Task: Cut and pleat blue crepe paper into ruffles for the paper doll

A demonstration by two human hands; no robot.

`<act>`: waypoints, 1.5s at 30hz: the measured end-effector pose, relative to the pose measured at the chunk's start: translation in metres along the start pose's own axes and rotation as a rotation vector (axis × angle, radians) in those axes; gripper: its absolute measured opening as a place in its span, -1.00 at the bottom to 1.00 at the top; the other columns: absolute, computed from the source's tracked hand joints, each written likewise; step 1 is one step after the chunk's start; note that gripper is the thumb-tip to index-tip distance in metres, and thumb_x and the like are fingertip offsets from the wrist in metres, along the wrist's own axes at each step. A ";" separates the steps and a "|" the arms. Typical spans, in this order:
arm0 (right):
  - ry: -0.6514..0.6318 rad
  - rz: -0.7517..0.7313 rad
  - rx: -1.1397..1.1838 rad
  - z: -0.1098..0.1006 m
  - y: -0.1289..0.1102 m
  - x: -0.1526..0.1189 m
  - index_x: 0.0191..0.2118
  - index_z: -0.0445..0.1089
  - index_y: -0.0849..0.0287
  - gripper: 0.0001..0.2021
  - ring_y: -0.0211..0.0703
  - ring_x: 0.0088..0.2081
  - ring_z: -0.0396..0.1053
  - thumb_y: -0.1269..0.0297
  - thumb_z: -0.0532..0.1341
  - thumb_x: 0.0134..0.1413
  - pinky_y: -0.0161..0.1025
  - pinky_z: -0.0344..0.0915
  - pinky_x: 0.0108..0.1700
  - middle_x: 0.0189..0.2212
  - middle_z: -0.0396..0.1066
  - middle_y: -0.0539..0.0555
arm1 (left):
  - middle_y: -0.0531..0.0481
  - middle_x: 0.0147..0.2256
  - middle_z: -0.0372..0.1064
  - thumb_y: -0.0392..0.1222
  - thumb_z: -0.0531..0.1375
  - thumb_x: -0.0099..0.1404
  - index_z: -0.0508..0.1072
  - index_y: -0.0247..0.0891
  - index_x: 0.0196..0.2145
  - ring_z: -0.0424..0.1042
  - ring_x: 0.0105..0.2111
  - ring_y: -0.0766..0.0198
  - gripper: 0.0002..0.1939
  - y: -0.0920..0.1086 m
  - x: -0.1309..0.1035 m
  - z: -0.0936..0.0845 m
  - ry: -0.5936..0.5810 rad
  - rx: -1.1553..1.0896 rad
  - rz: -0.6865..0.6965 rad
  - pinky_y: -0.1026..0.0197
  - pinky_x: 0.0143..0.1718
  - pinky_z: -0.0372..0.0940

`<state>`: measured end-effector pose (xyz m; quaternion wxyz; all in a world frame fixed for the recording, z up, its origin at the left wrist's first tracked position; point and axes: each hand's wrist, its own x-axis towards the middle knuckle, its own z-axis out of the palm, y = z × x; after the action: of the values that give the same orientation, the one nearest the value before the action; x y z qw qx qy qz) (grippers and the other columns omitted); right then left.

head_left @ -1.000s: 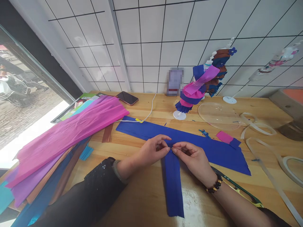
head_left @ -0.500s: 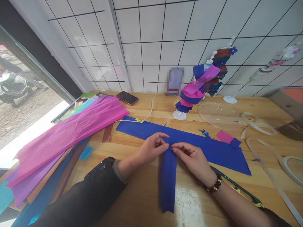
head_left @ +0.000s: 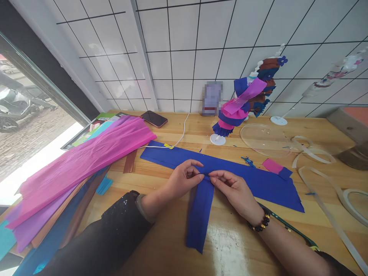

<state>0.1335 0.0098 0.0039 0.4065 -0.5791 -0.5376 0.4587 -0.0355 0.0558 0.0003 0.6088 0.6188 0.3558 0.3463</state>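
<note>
A narrow blue paper strip hangs toward me, its upper end pinched between both hands. My left hand grips the top left corner with thumb and forefinger. At the top right corner, my right hand, with a beaded bracelet at the wrist, pinches the same edge. Behind the hands a wide blue paper piece lies slantwise on the wooden table. A pink and blue scrap rests on its right part.
Pink and other coloured paper sheets lie at left. At the back are a phone, a paper-ruffled figure on a stand and a clear round plate. White tape curls at right; scissors lie beneath my right forearm.
The lower end of the narrow blue strip has swung to the left and slightly up. Both hands keep their pinch in nearly the same place.
</note>
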 end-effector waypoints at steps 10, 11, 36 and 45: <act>-0.102 -0.054 -0.056 -0.004 -0.002 0.000 -0.29 0.36 0.13 -0.80 -0.28 -0.45 0.29 0.20 0.04 0.07 -0.34 0.25 -0.33 -0.55 0.31 -0.05 | 0.01 -0.40 0.33 -0.24 0.02 0.21 0.43 -0.30 -0.33 0.28 -0.36 0.36 -0.80 0.005 -0.002 -0.002 -0.045 0.204 0.095 0.31 -0.27 0.16; -0.105 -0.056 -0.059 -0.004 -0.002 0.000 -0.28 0.36 0.13 -0.79 -0.28 -0.43 0.29 0.20 0.03 0.07 -0.34 0.25 -0.32 -0.53 0.32 -0.04 | 0.00 -0.39 0.34 -0.25 0.01 0.22 0.44 -0.30 -0.33 0.28 -0.33 0.35 -0.79 0.006 -0.002 -0.003 -0.045 0.241 0.107 0.30 -0.24 0.16; 0.066 -0.170 -0.271 0.001 0.004 -0.003 -0.30 0.42 0.15 -0.75 -0.28 -0.53 0.21 0.11 0.17 -0.06 -0.34 0.22 -0.50 -0.58 0.25 -0.03 | -0.03 -0.39 0.26 -0.20 0.18 0.07 0.46 -0.35 -0.27 0.25 -0.47 0.43 -0.75 0.000 0.000 -0.002 -0.019 0.175 0.056 0.39 -0.49 0.15; 0.005 -0.266 -0.365 -0.003 0.003 -0.001 -0.25 0.41 0.10 -0.76 -0.22 -0.39 0.33 0.13 0.09 0.04 -0.31 0.27 -0.39 -0.39 0.41 0.04 | -0.05 -0.37 0.32 -0.21 0.18 0.08 0.48 -0.31 -0.29 0.31 -0.41 0.36 -0.79 -0.008 0.003 -0.006 0.010 0.256 0.111 0.35 -0.41 0.22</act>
<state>0.1372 0.0081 0.0018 0.3533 -0.5684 -0.6821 0.2949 -0.0394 0.0610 -0.0076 0.5029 0.7084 0.3654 0.3343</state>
